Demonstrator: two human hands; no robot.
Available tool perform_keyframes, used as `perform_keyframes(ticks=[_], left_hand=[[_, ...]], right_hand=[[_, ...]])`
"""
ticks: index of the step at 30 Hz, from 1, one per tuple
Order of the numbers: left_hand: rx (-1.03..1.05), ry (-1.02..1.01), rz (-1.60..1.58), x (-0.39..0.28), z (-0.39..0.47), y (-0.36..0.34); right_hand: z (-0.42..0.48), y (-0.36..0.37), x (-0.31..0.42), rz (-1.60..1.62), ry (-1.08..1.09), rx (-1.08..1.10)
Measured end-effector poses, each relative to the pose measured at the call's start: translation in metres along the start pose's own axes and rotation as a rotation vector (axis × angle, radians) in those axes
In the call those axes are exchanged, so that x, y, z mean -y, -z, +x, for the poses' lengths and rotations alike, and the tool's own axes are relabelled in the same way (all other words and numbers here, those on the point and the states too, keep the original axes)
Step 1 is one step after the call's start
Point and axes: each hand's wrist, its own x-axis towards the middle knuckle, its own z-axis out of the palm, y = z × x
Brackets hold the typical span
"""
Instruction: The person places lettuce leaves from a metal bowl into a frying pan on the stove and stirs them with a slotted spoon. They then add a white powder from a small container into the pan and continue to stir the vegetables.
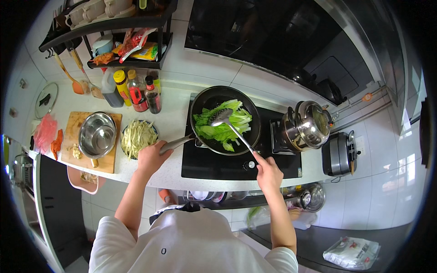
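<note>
A black frying pan sits on the left side of the gas hob. My left hand is closed around its handle. In the pan lie green lettuce leaves, piled toward the middle and right. My right hand holds a metal slotted ladle by its handle. The ladle's perforated bowl rests on or just over the leaves; which one I cannot tell. Close beside my left hand stands a plate of pale shredded vegetable, heaped high.
A steel pot with a lid stands on the right burner. On the left, a wooden cutting board bears a steel bowl and garlic. Sauce bottles stand behind, beneath a black rack. A grey appliance sits far right.
</note>
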Motion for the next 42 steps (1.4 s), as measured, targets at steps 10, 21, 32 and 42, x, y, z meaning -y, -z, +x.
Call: perform_keyframes(ticks=[10, 21, 32, 42], left_hand=[[-0.031, -0.019, -0.021, 0.000, -0.002, 0.001], [-0.017, -0.031, -0.022, 0.001, 0.000, 0.001], [-0.024, -0.052, -0.038, 0.001, -0.001, 0.001], [-0.062, -0.066, -0.029, 0.005, -0.002, -0.003]], right_hand=[[-0.035, 0.036, -0.020, 0.358, -0.245, 0.249], [-0.003, -0.046, -0.020, 0.927, -0.310, 0.278], [0.035, -0.081, -0.049, 0.948, -0.287, 0.090], [-0.011, -0.035, -0.027, 0.818, -0.271, 0.255]])
